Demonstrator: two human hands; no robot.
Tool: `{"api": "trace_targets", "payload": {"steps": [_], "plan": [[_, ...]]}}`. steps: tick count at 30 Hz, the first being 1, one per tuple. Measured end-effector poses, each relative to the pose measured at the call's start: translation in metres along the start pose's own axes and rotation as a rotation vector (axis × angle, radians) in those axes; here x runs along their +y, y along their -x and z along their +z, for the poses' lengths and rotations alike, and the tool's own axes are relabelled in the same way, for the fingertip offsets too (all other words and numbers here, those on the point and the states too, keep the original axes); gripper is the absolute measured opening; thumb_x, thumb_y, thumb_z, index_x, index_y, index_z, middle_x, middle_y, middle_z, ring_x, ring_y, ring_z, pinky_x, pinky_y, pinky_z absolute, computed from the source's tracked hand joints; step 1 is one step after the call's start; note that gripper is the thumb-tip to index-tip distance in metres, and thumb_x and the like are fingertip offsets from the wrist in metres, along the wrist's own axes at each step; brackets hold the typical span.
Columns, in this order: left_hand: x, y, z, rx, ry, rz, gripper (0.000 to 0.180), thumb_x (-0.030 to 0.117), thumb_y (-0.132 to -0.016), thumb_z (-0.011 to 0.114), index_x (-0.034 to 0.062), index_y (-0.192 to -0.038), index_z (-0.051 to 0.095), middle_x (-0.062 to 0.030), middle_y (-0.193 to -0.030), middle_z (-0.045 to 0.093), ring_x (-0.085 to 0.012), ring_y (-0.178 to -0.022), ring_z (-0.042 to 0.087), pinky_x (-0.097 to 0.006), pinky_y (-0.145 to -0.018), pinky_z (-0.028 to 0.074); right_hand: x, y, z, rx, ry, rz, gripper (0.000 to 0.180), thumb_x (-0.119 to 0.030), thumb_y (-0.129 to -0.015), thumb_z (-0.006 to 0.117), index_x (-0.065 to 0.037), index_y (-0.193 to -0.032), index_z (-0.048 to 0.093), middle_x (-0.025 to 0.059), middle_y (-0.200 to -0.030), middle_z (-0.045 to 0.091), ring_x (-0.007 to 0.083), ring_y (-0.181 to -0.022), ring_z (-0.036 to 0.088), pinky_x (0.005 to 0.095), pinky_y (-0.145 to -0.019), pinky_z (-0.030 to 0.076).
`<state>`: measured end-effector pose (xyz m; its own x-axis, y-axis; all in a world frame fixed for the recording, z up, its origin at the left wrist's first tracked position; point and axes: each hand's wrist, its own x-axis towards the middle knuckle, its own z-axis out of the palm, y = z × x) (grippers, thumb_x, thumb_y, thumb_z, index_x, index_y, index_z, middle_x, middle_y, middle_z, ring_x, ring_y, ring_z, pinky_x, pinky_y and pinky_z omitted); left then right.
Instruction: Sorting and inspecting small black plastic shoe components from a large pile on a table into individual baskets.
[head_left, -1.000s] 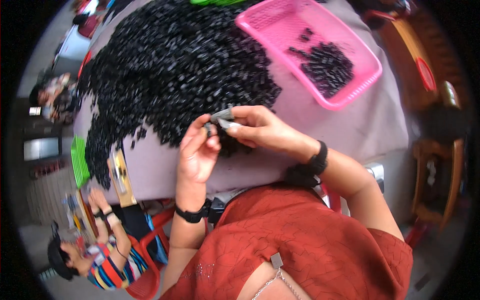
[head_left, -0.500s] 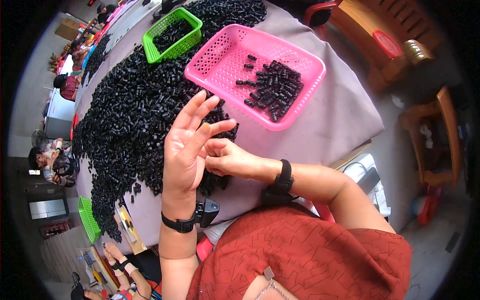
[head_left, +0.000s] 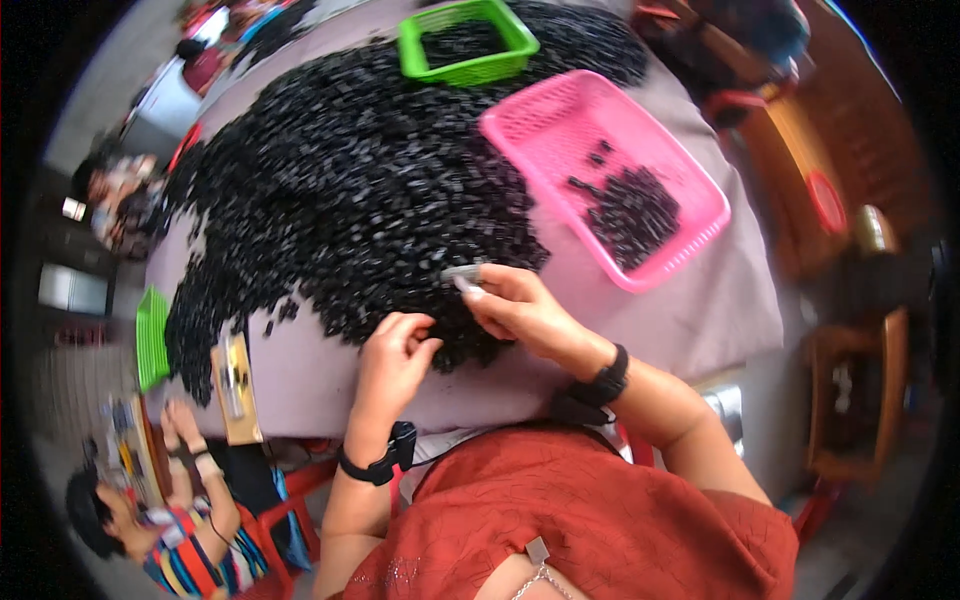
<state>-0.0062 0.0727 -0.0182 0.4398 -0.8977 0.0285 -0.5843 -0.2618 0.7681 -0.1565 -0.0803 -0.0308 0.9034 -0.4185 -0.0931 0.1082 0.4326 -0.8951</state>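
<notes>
Grey cloth-covered table [head_left: 690, 330] under everything, heaped across most of its top with a broad pile of small black parts [head_left: 350, 190]. Lay on it toward the far right: a pink basket [head_left: 530, 125] with a small clump of the same black pieces in one corner, and beyond it a green basket [head_left: 465, 45] set into the heap. Sat at the left edge: another green tray [head_left: 152, 335] and a flat yellowish card [head_left: 232, 385]. Rested at the heap's near edge — the left hand [head_left: 392, 360], fingers curled together down among the black parts. Just beside it, the right hand [head_left: 520, 312], thumb and forefinger pinched on a small pale grey piece [head_left: 462, 273] held above the pile's rim. Wooden chairs [head_left: 850, 400] off to the right; another person [head_left: 170, 520] seated low at the left — striped sleeve, hands busy at their own spot.
</notes>
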Motion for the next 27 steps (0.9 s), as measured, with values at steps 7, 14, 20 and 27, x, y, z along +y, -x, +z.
{"api": "trace_targets", "payload": {"steps": [7, 14, 20, 27], "plan": [[-0.008, 0.002, 0.0, 0.03, -0.251, 0.174, 0.02, 0.006, -0.078, 0.069, 0.0018, -0.097, 0.064, -0.0131, -0.092, 0.061, -0.0294, -0.078, 0.063, -0.036, -0.068, 0.05, 0.001, -0.005, 0.011, 0.026, 0.017, 0.026, 0.02, -0.02, -0.098, 0.055, -0.005, -0.111, 0.059, -0.0068, -0.067, 0.045, 0.0011, -0.055, 0.038, 0.0187, -0.047, 0.028], [-0.004, 0.003, 0.005, 0.048, -0.254, 0.184, 0.02, 0.011, -0.078, 0.071, 0.0035, -0.095, 0.064, -0.0124, -0.096, 0.06, -0.0328, -0.087, 0.062, -0.04, -0.072, 0.051, 0.003, -0.004, 0.007, 0.007, 0.048, 0.01, 0.021, -0.017, -0.099, 0.053, -0.003, -0.113, 0.059, -0.0065, -0.067, 0.046, 0.002, -0.051, 0.038, 0.0188, -0.044, 0.027], [-0.008, 0.0, 0.004, 0.045, -0.224, 0.179, 0.015, 0.01, -0.08, 0.069, 0.0031, -0.092, 0.063, -0.0115, -0.093, 0.06, -0.0303, -0.079, 0.063, -0.038, -0.068, 0.05, 0.004, -0.005, 0.004, 0.021, 0.053, 0.003, 0.022, -0.016, -0.098, 0.054, -0.002, -0.114, 0.058, -0.0062, -0.068, 0.047, 0.0023, -0.052, 0.039, 0.0187, -0.044, 0.027], [-0.004, 0.002, 0.003, 0.022, -0.229, 0.198, 0.016, 0.009, -0.079, 0.069, 0.0038, -0.093, 0.062, -0.0113, -0.091, 0.059, -0.0304, -0.079, 0.063, -0.038, -0.068, 0.05, 0.004, -0.002, 0.008, 0.015, 0.083, 0.001, 0.025, -0.016, -0.098, 0.054, -0.002, -0.118, 0.058, -0.0065, -0.067, 0.048, 0.002, -0.052, 0.039, 0.0188, -0.045, 0.028]]}}
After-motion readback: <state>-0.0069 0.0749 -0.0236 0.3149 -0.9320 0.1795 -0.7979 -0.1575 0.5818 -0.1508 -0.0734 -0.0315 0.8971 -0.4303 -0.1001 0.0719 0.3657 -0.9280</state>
